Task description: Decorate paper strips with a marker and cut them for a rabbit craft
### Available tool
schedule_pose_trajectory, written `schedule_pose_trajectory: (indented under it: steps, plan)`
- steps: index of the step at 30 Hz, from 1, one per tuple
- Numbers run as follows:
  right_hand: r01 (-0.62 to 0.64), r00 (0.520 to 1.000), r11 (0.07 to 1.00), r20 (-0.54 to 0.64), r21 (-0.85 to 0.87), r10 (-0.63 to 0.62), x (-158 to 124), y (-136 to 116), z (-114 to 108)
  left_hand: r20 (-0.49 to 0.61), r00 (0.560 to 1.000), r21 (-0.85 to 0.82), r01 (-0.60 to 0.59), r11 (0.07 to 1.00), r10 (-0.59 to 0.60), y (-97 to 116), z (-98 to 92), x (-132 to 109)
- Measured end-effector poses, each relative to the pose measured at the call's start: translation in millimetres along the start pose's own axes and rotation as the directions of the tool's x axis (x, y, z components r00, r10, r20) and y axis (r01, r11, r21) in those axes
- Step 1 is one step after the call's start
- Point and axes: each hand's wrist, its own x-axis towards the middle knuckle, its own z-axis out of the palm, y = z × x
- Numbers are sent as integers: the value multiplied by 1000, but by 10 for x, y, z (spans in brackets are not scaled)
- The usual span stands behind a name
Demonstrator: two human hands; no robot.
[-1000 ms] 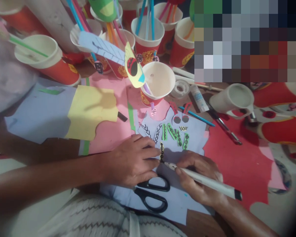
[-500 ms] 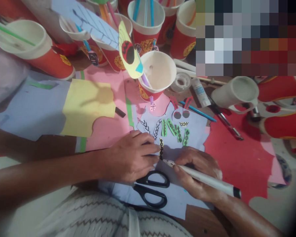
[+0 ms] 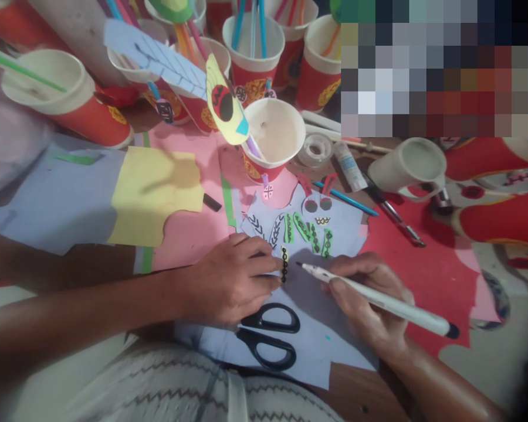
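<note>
My left hand (image 3: 233, 278) lies on the lilac paper sheet (image 3: 317, 328), its fingertips pinching a small yellow paper strip (image 3: 284, 264) marked with black loops. My right hand (image 3: 369, 299) grips a white marker pen (image 3: 378, 299), tip pointing left and lifted a short way to the right of the strip. Several small decorated cut-outs (image 3: 308, 228), green, white and red, lie in a row on the sheet just beyond my fingers. Black scissors (image 3: 268, 337) rest on the sheet under my hands.
Red paper cups (image 3: 273, 135) with straws and a yellow paper bird head (image 3: 224, 108) crowd the far side. A tape roll (image 3: 315, 149), glue tube (image 3: 345, 167), blue pencil (image 3: 347, 199), a tipped cup (image 3: 407, 167), yellow (image 3: 158, 193), pink and red paper (image 3: 422, 275) surround the sheet.
The marker tip has come off the yellow strip and moved up and to the right. My left hand still holds the strip in place.
</note>
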Motion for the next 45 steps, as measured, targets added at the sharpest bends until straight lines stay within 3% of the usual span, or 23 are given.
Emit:
schedule_pose_trajectory:
  steps: [3,7,25,29,33,37,40,45]
  plan:
    - [53,998,995,-21,-84,-55,4,-26,21,-6,1000,-5,5,1000,-5,2,3,1]
    - [240,967,957,125,-165,-221,46,-78,43,-2,1000,6,0,1000,0,-4,2,5]
    - [253,948,958,232,-139,-216,59,-37,62,-1,1000,24,-12,1000,12,-14,-1,11]
    - [221,962,966,191,-131,-195,69,-66,48,1,1000,25,-2,1000,2,-6,-6,15]
    - [114,991,988,81,-103,-106,23,-59,21,-2,1000,12,4,1000,-4,1,-6,14]
    - [-31,997,996,-63,84,37,-8,-22,52,-6,1000,-4,0,1000,0,4,-15,12]
    - [4,988,973,-153,230,32,23,-18,102,-10,1000,-19,3,1000,-3,3,-28,14]
    - [62,972,960,-235,271,4,71,-22,140,-33,999,-69,18,997,-20,11,-40,12]
